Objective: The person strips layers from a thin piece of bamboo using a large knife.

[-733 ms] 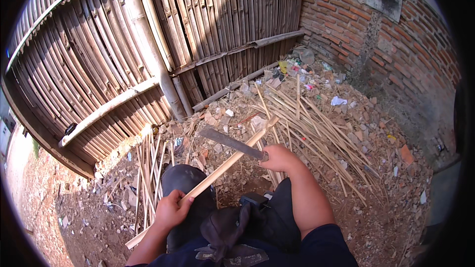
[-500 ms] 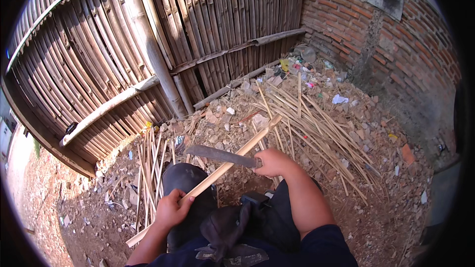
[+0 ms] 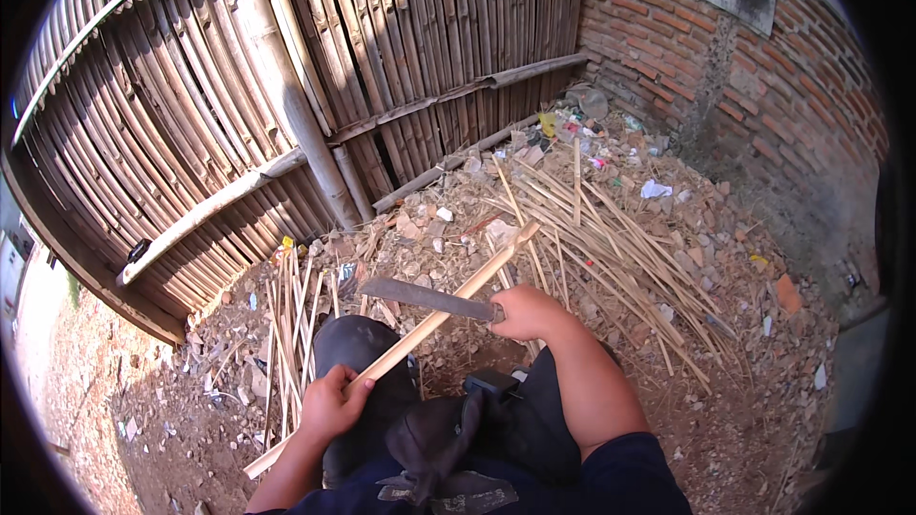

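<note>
My left hand (image 3: 334, 402) is closed around the lower part of a long, pale bamboo strip (image 3: 405, 347). The strip slants up and to the right across my left knee, and its lower end sticks out beside my left forearm. In my right hand (image 3: 526, 313) is the handle of a machete (image 3: 425, 298) with a dark, broad blade. The blade points left and lies across the strip above my lap. Whether its edge bites into the bamboo I cannot tell. My fingers hide most of the handle.
A large pile of split bamboo strips (image 3: 620, 253) lies ahead to the right, and a smaller bunch (image 3: 289, 315) lies left of my knee. Rubble and litter cover the ground. A bamboo fence (image 3: 410, 38) stands ahead, meeting a brick wall (image 3: 649, 29) at the right.
Almost nothing differs. The strip's upper end has shifted very slightly left, and both hands keep their holds.
</note>
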Demonstrator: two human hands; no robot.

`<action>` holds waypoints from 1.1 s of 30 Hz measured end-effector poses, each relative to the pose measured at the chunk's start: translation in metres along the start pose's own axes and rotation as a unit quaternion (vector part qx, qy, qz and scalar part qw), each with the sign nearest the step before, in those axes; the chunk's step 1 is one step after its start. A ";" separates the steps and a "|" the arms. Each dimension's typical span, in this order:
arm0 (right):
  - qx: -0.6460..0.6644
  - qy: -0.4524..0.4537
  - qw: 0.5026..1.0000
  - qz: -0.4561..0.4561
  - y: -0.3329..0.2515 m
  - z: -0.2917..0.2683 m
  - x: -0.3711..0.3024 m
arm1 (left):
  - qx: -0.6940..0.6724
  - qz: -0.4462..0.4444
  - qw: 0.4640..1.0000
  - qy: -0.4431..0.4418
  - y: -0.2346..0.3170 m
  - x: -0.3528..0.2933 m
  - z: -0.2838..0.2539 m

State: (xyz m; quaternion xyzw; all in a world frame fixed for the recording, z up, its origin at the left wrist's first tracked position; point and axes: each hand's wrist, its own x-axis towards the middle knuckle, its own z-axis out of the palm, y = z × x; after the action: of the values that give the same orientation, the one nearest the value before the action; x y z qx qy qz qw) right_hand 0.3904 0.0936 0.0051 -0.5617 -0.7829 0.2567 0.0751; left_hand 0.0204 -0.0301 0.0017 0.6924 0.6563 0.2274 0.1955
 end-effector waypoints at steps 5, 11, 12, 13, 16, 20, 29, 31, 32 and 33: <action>0.049 -0.026 0.998 0.033 -0.001 -0.013 -0.003 | -0.007 0.002 1.000 0.005 0.002 -0.001 0.000; 0.036 -0.003 0.998 0.053 0.009 -0.014 -0.004 | 0.001 0.003 1.000 0.007 0.000 -0.001 0.001; 0.035 -0.003 0.998 0.053 0.008 -0.015 -0.004 | 0.005 0.003 1.000 0.005 -0.001 0.000 0.001; 0.033 -0.001 0.998 0.051 0.007 -0.014 -0.004 | 0.011 0.002 1.000 0.003 -0.001 0.000 0.001; 0.029 0.003 0.999 0.040 0.006 -0.013 -0.003 | 0.008 -0.003 1.000 -0.002 0.002 0.000 -0.001; 0.017 0.001 1.000 0.021 0.010 -0.008 -0.001 | 0.009 0.001 1.000 -0.006 0.000 0.000 0.001; 0.009 -0.001 1.000 0.020 0.009 -0.010 -0.002 | 0.005 0.007 1.000 0.001 0.000 0.000 0.001; 0.011 -0.005 1.000 0.025 0.010 -0.010 -0.002 | 0.005 0.004 1.000 0.000 -0.001 0.001 0.002; 0.013 -0.009 0.999 0.030 0.010 -0.009 -0.001 | 0.005 0.004 1.000 -0.001 0.000 0.001 0.002; 0.014 -0.010 0.999 0.031 0.012 -0.008 0.000 | 0.008 0.005 1.000 -0.001 0.001 0.002 0.002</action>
State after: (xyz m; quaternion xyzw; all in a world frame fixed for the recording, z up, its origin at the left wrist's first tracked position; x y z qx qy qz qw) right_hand 0.4034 0.0988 0.0059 -0.5817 -0.7624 0.2754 0.0670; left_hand 0.0223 -0.0285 0.0010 0.6977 0.6542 0.2221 0.1894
